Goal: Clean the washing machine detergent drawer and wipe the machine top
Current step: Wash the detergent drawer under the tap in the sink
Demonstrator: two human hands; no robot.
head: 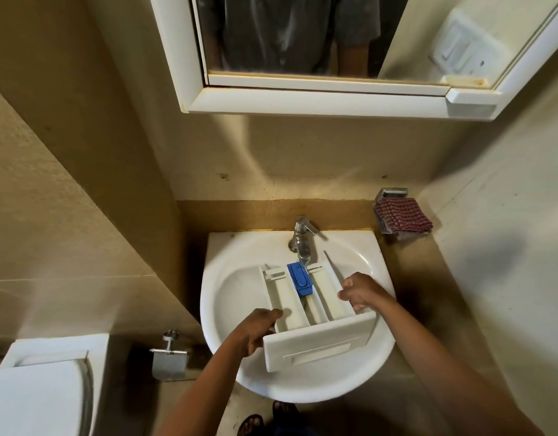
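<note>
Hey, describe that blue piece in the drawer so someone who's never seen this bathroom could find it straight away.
Find the white washbasin below the mirror cabinet; a white detergent drawer lies in it, under the tap. In the drawer's middle channel, at the tap end, sits the blue insert, the only coloured part among the white compartments.

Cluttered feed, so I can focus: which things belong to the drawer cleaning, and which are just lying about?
In the job: detergent drawer, blue insert, tap, sink, left hand, right hand, perhaps checked cloth.
Lying about: mirror cabinet, toilet, paper holder.
</note>
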